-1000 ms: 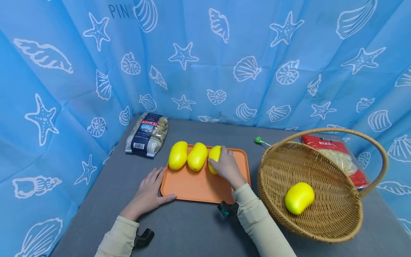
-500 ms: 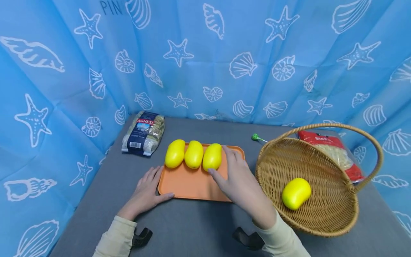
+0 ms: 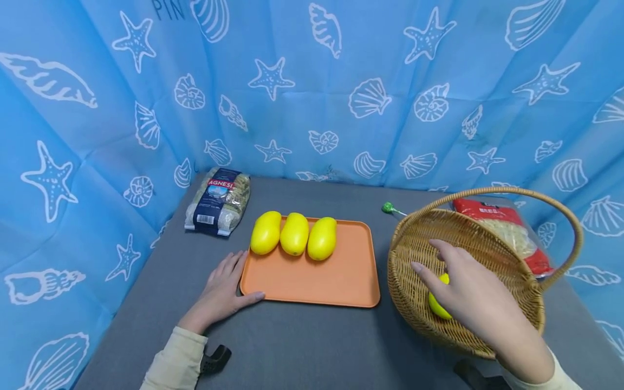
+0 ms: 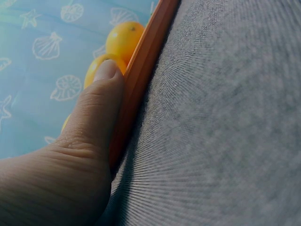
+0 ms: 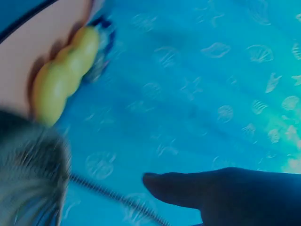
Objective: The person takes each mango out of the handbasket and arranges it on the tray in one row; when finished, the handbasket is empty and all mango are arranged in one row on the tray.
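Three yellow mangoes stand side by side along the back of an orange tray (image 3: 312, 281): a left one (image 3: 265, 233), a middle one (image 3: 294, 234) and a right one (image 3: 322, 239). My left hand (image 3: 219, 292) lies at the tray's left front corner, fingers straight; in the left wrist view its thumb (image 4: 91, 110) rests along the tray's side. Over the wicker basket (image 3: 409, 276) my right hand (image 3: 480, 298) is held with thumb and fingers apart, holding nothing. Below it, a fourth mango (image 3: 437, 307) in the basket is partly hidden by the hand.
A pasta bag (image 3: 219, 201) lies at the back left. Behind the basket is a red-and-clear bag (image 3: 502, 222), and a green lollipop (image 3: 387, 207) lies left of the basket's arched handle (image 3: 526, 192). A blue curtain (image 3: 292, 108) closes off the back.
My right hand has let go of the right mango on the tray and moved right, over the basket. My left hand stays at the tray's corner. The head view has shifted slightly.
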Demonstrator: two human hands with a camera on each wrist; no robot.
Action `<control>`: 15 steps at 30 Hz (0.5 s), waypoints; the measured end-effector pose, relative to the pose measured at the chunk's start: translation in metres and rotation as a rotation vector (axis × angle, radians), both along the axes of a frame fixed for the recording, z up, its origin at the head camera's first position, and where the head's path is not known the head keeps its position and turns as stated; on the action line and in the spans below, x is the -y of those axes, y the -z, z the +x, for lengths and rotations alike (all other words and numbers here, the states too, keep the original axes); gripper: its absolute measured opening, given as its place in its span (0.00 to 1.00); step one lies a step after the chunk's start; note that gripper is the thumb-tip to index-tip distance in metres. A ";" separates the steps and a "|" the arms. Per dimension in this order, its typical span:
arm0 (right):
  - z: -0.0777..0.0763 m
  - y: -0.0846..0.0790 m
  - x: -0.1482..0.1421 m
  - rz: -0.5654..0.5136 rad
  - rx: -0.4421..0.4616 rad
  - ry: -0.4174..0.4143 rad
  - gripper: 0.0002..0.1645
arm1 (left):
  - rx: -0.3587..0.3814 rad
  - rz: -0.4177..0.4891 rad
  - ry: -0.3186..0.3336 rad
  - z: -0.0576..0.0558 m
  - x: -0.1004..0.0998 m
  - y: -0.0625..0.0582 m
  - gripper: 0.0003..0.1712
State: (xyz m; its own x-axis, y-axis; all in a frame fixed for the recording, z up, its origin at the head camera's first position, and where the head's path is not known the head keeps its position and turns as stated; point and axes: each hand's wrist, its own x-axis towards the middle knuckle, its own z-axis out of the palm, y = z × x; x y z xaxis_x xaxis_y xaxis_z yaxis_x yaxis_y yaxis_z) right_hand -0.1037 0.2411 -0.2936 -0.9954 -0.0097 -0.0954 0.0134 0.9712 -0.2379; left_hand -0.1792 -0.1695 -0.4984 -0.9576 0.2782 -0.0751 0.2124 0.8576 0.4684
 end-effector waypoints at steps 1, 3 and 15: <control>-0.002 0.002 -0.008 0.024 0.028 0.000 0.54 | 0.003 0.002 -0.002 0.000 0.000 0.000 0.64; -0.007 0.008 -0.023 0.059 0.077 -0.007 0.56 | 0.008 -0.003 -0.004 0.000 0.001 0.001 0.65; -0.052 0.032 -0.098 0.072 0.385 -0.087 0.51 | 0.028 -0.003 -0.015 -0.002 0.000 0.002 0.65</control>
